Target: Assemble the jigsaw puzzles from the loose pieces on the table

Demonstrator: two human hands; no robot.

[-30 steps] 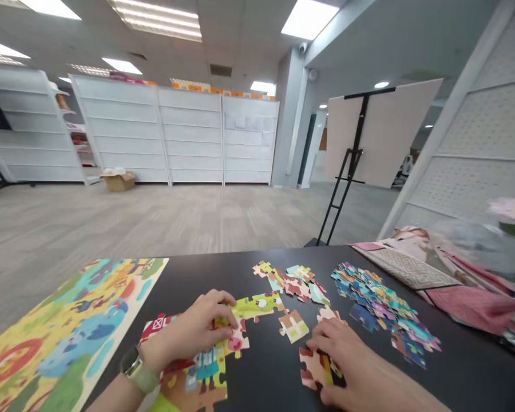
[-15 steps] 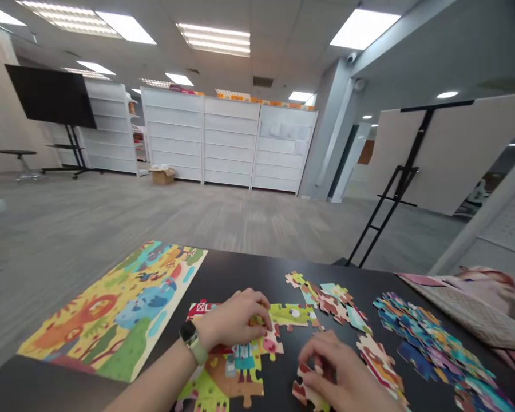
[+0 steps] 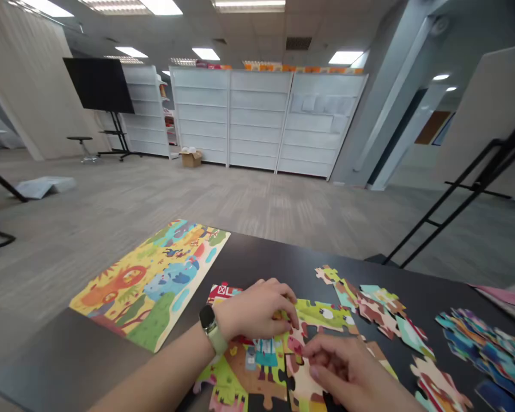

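Note:
My left hand (image 3: 260, 309), with a watch (image 3: 212, 329) on its wrist, lies over a partly joined jigsaw puzzle (image 3: 240, 372). Its bent fingers and thumb press on pieces near the pig, hiding the middle of the picture. Beside it, my right hand (image 3: 347, 363) is closed in a pinch on a pink and brown puzzle piece (image 3: 304, 382). That piece lies against the right side of the joined part, just below the pig. Whether it is locked in, I cannot tell. A joined green strip with sheep (image 3: 328, 315) extends right from the puzzle's upper side.
Loose pieces (image 3: 375, 312) are scattered at the right on the black table (image 3: 257, 257), with more pieces (image 3: 442, 383) nearer me. A pile of blue pieces (image 3: 489, 349) is at the far right. On the left lies a colourful animal picture board (image 3: 154, 280).
My right hand has moved left and brought the puzzle piece against the joined part. My left hand stays on the puzzle. The whole view has turned to the right.

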